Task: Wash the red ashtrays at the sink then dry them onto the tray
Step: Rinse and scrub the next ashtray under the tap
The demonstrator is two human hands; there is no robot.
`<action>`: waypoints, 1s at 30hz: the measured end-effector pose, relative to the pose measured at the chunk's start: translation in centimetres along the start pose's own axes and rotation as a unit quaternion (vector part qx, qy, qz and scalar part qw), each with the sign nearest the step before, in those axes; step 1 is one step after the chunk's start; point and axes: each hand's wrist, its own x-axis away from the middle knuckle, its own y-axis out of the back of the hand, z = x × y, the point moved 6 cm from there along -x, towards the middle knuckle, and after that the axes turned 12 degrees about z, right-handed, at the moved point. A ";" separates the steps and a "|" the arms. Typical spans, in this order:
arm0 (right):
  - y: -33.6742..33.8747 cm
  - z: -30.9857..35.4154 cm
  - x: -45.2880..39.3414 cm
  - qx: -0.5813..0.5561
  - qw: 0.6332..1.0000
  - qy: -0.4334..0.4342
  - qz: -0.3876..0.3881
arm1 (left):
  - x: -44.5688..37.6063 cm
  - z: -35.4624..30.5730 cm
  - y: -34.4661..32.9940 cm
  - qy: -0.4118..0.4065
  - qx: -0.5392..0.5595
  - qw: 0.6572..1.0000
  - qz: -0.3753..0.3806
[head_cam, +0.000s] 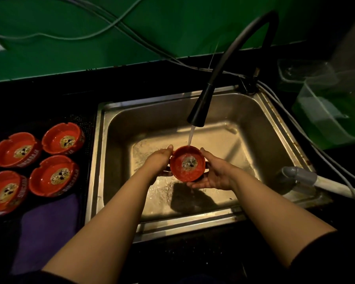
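Note:
Over the steel sink (260, 128) I hold a red ashtray (187, 163) upright under the running water of the black tap (201, 107). My left hand (158, 160) grips its left side and my right hand (211, 173) cups its right side and underside. The stream lands on the ashtray's far rim. Several more red ashtrays (63, 138) with a printed centre sit upright on a dark tray (84, 119) on the counter to the left of the sink.
A purple cloth (47, 228) lies at the tray's near end. Clear plastic tubs (334, 111) stand on the counter at the right. A grey and white hose fitting (299, 177) rests on the sink's right rim. Cables (119, 25) run along the green wall.

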 end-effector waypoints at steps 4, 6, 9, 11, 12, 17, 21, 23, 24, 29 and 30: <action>-0.4 1.3 0.3 0.044 0.998 0.046 -0.020 | -0.5 -0.7 0.3 0.001 -0.012 1.000 -0.015; -0.5 1.6 0.6 0.081 0.994 0.063 -0.033 | -0.6 -0.5 0.5 0.000 -0.021 1.000 -0.021; -0.9 1.2 0.8 0.133 0.986 0.091 -0.049 | -0.5 0.5 0.8 0.002 -0.011 1.000 -0.021; -1.4 0.7 0.8 0.143 0.981 0.120 -0.046 | -0.2 1.2 1.2 0.000 -0.007 1.000 -0.018; -1.7 0.4 0.7 0.146 0.979 0.133 -0.045 | 0.0 1.5 1.4 -0.007 -0.004 1.000 -0.018; -3.0 -1.3 -0.1 0.201 0.959 0.182 -0.084 | 1.4 3.0 2.5 -0.034 0.006 0.999 -0.012; -4.4 -2.7 0.3 0.219 0.936 0.254 -0.111 | 2.9 3.5 3.2 -0.060 0.012 0.997 0.041; -5.1 -3.4 0.4 0.236 0.923 0.280 -0.119 | 3.8 3.8 3.5 -0.077 0.037 0.994 0.071; -5.4 -3.8 0.5 0.245 0.916 0.290 -0.127 | 4.2 3.9 3.6 -0.084 0.041 0.992 0.080; -7.9 -4.9 1.4 0.287 0.883 0.336 -0.158 | 6.1 4.8 4.7 -0.116 0.031 0.988 0.093; -8.3 -5.1 1.7 0.296 0.877 0.343 -0.163 | 6.5 4.9 4.9 -0.121 0.026 0.988 0.093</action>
